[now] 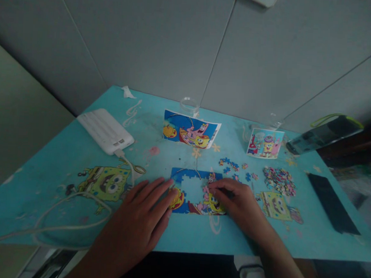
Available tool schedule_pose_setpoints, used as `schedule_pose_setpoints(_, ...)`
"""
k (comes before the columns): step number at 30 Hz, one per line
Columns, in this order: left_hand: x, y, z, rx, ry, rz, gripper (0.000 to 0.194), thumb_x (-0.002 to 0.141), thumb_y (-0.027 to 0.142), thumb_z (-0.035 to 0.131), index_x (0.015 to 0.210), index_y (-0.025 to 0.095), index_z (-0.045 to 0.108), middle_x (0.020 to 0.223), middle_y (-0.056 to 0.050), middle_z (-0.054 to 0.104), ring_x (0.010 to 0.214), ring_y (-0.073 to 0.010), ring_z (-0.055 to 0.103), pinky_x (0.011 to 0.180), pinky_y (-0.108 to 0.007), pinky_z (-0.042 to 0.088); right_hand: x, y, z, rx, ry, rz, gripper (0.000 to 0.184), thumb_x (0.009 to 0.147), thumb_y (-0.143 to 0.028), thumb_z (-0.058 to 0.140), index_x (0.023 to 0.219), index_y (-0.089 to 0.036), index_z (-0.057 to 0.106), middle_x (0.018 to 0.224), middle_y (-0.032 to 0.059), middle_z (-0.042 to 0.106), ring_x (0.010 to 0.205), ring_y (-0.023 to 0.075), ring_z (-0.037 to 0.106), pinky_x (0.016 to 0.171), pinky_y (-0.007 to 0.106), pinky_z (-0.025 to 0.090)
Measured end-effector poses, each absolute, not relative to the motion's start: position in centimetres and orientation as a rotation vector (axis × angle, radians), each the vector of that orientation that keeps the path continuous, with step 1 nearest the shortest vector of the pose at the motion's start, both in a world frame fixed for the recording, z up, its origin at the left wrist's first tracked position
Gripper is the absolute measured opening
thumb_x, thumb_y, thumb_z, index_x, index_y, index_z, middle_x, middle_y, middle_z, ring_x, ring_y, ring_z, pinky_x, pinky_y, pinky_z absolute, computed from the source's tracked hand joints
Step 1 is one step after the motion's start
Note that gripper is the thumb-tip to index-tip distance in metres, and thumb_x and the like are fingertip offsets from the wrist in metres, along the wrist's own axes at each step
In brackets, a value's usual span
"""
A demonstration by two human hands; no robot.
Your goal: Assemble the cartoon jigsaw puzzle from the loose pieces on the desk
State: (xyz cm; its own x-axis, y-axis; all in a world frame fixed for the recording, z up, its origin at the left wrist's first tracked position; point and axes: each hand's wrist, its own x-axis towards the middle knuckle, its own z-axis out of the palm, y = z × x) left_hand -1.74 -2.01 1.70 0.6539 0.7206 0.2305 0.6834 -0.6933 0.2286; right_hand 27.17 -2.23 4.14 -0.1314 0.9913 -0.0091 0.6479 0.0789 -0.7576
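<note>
A partly assembled jigsaw puzzle with a cartoon picture lies flat near the table's front, its frame joined around a gap in the middle. My left hand rests with fingers stretched out, fingertips on the puzzle's left edge. At the right inner edge of the gap, my right hand pinches a small jigsaw piece, mostly hidden by thumb and forefinger. Several loose pieces are scattered behind that hand. Beyond the puzzle stands a picture card showing the same scene.
Farther right are a heap of mixed pieces, a second picture card, a dark flat object and a bottle on its side. A white power bank with a cable occupies the left. Clear round container behind the card.
</note>
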Motion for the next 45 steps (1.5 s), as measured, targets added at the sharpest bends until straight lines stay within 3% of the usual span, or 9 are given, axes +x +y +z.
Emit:
schedule_pose_setpoints(19,-1.65,-2.01,1.84,2.714,1.167,0.469,0.044,0.099,0.024,0.051,0.143,0.026,0.052,0.153,-0.006,0.048,0.141,-0.0281,0.042,0.115,-0.054,0.035,27.39,-2.84,4.26,-1.63,-1.787,0.81,0.015,0.098,-0.03,0.062,0.102,-0.028,0.076,0.101,0.0018,0.076,0.092,0.0193,0.069,0.083,0.033,0.052)
schedule_pose_setpoints(30,-1.69,-2.0,1.93,2.71,1.166,0.459,0.044,0.098,0.022,0.052,0.142,0.025,0.053,0.153,-0.007,0.048,0.14,-0.0297,0.043,0.114,-0.055,0.036,27.03,-2.68,4.41,-1.602,-1.922,0.735,0.014,0.098,-0.028,0.062,0.099,-0.027,0.076,0.097,0.0034,0.076,0.092,0.0217,0.069,0.087,0.039,0.05)
schedule_pose_setpoints(45,-1.63,-2.03,2.07,2.718,1.163,0.468,0.044,0.099,0.022,0.051,0.143,0.025,0.053,0.153,-0.006,0.048,0.14,-0.0297,0.044,0.114,-0.054,0.036,27.49,-2.81,4.05,-1.61,-1.857,0.692,0.019,0.1,-0.028,0.06,0.11,-0.028,0.076,0.107,0.0056,0.073,0.101,0.0224,0.065,0.092,0.04,0.051)
